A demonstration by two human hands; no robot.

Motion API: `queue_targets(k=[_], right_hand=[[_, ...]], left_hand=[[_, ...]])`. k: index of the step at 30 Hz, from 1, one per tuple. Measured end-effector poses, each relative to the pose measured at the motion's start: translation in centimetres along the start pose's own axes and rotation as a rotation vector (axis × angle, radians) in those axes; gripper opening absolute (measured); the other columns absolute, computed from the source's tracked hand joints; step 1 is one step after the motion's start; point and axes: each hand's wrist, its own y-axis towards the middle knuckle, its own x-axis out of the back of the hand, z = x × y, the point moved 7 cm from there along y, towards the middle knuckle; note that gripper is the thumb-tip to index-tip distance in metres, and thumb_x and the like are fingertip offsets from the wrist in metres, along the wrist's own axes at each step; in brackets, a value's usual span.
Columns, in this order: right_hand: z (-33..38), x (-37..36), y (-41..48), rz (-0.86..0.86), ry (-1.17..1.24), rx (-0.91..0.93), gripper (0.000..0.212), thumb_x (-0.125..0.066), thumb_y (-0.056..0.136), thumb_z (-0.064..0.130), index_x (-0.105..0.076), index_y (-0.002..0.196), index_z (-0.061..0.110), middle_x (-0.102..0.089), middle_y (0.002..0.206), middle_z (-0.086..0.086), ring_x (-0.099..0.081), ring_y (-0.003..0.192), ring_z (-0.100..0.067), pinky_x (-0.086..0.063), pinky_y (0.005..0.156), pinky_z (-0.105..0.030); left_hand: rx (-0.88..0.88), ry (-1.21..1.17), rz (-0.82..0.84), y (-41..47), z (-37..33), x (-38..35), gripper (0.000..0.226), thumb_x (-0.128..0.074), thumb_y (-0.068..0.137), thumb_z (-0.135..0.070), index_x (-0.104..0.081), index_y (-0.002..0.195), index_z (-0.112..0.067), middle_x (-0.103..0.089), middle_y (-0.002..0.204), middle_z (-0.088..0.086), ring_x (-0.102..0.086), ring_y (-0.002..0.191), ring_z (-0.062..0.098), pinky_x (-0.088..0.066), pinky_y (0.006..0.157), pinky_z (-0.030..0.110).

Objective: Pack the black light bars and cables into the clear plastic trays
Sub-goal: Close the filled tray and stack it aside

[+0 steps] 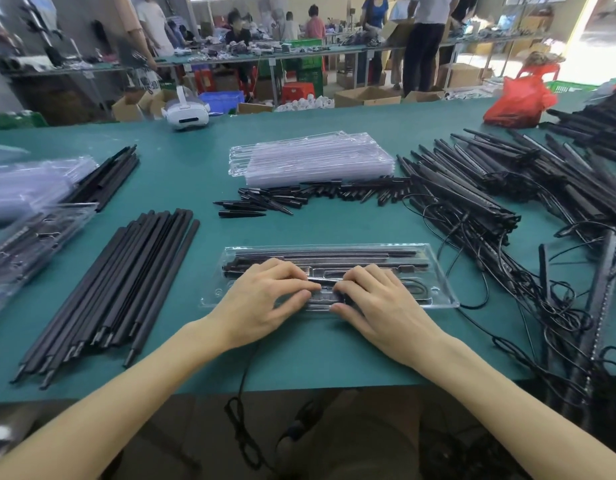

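Both bare forearms reach in over the near edge of the green table (334, 358). The left hand (265, 296) and right hand (375, 299) rest side by side on a clear plastic tray (441, 271) lying front and centre. Each hand's fingers are curled, and its fingertips and thumb pinch a short black light bar (322, 299) in the tray's near middle channel, where the two hands almost meet. Longer black bars (320, 252) fill the tray's far channels, and a looped cable (417, 289) lies in its right compartment. A thin black cord (243, 375) hangs off the table edge below the left hand. Left of the tray lies a bundle of black rods (116, 285), and beyond them packed trays (32, 237) are stacked at the left edge. To the right sprawls a tangled pile of light bars with cables (472, 202). Behind the tray are scattered black pointed end pieces (265, 202), then a stack of empty clear trays (310, 157). Farther back are a white headset (185, 112) and a red plastic bag (517, 102), and past the table people stand or sit at benches.
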Motion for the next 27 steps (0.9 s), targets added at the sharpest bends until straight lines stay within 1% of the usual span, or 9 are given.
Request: queue_targets(k=[3, 5, 7, 10, 13, 16, 20, 24, 27], right_hand=[[0.0, 0.2, -0.3, -0.038, 0.010, -0.024, 0.038, -0.051, 0.099, 0.044, -0.069, 0.111, 0.012, -0.062, 0.108, 0.000, -0.056, 0.100, -0.022, -0.047, 0.091, -0.035], [-0.1, 0.2, -0.4, -0.059, 0.016, -0.040, 0.035, -0.056, 0.099, 0.040, -0.069, 0.112, 0.011, -0.062, 0.108, -0.001, -0.057, 0.101, -0.022, -0.048, 0.091, -0.035], [-0.4, 0.2, -0.5, -0.072, 0.028, -0.064, 0.032, -0.057, 0.100, 0.036, -0.069, 0.114, 0.010, -0.062, 0.110, -0.002, -0.057, 0.103, -0.023, -0.049, 0.092, -0.036], [-0.9, 0.1, -0.5, -0.068, 0.041, -0.087, 0.037, -0.053, 0.100, 0.041, -0.067, 0.116, 0.011, -0.060, 0.113, -0.001, -0.055, 0.108, -0.021, -0.048, 0.094, -0.037], [-0.8, -0.2, -0.5, -0.038, 0.021, -0.081, 0.045, -0.054, 0.096, 0.052, -0.065, 0.118, 0.013, -0.057, 0.115, 0.001, -0.051, 0.110, -0.019, -0.045, 0.097, -0.033], [-0.8, -0.2, -0.6, -0.059, 0.005, -0.087, 0.043, -0.062, 0.094, 0.048, -0.065, 0.117, 0.012, -0.058, 0.113, 0.000, -0.053, 0.107, -0.021, -0.046, 0.096, -0.034], [-0.9, 0.2, -0.9, -0.123, -0.034, -0.109, 0.034, -0.069, 0.093, 0.034, -0.066, 0.112, 0.007, -0.061, 0.109, -0.005, -0.057, 0.102, -0.026, -0.050, 0.091, -0.037], [-1.1, 0.4, -1.0, -0.166, -0.062, -0.124, 0.026, -0.066, 0.095, 0.027, -0.066, 0.108, 0.005, -0.062, 0.107, -0.007, -0.058, 0.097, -0.028, -0.052, 0.086, -0.040], [-1.0, 0.7, -1.0, -0.203, -0.070, -0.127, 0.024, -0.060, 0.097, 0.027, -0.066, 0.104, 0.005, -0.062, 0.104, -0.008, -0.058, 0.095, -0.027, -0.051, 0.085, -0.040]], left_hand=[[0.041, -0.169, -0.056, -0.9, 1.3, 1.1, 0.027, -0.055, 0.103, -0.032, -0.071, 0.122, -0.024, -0.067, 0.116, -0.014, -0.055, 0.115, 0.004, -0.044, 0.102, 0.031], [0.086, -0.179, -0.091, -1.7, 2.4, 1.9, 0.029, -0.060, 0.099, -0.033, -0.069, 0.126, -0.024, -0.065, 0.123, -0.014, -0.054, 0.122, 0.003, -0.042, 0.108, 0.033], [0.191, -0.118, -0.071, -2.8, 3.7, 2.3, 0.052, -0.063, 0.092, -0.056, -0.062, 0.134, -0.027, -0.057, 0.136, -0.015, -0.045, 0.133, 0.004, -0.033, 0.117, 0.038], [0.362, 0.014, 0.093, -4.7, 4.6, 1.4, 0.109, -0.046, 0.068, -0.092, -0.035, 0.155, -0.025, -0.029, 0.160, -0.011, -0.018, 0.150, 0.010, -0.009, 0.125, 0.039], [0.423, 0.042, 0.219, -6.0, 3.8, -0.3, 0.127, -0.030, 0.062, -0.103, -0.011, 0.161, -0.026, 0.000, 0.167, -0.013, 0.010, 0.152, 0.004, 0.005, 0.125, 0.046], [0.456, 0.060, 0.236, -5.9, 2.8, -0.7, 0.111, -0.049, 0.078, -0.085, -0.007, 0.161, -0.025, 0.003, 0.167, -0.013, 0.012, 0.152, 0.005, 0.006, 0.124, 0.052], [0.432, -0.046, 0.167, -5.3, 1.8, 0.6, 0.079, -0.066, 0.089, -0.034, -0.028, 0.158, -0.025, -0.019, 0.165, -0.011, -0.012, 0.152, 0.008, -0.003, 0.125, 0.051], [0.408, -0.160, 0.120, -6.0, 2.2, 2.3, 0.070, -0.067, 0.087, -0.009, -0.042, 0.151, -0.024, -0.027, 0.160, -0.009, -0.019, 0.148, 0.007, -0.017, 0.122, 0.028], [0.481, -0.208, 0.103, -6.9, 3.6, 3.4, 0.067, -0.071, 0.087, -0.011, -0.044, 0.148, -0.023, -0.029, 0.157, -0.010, -0.020, 0.147, 0.008, -0.018, 0.116, 0.019]])
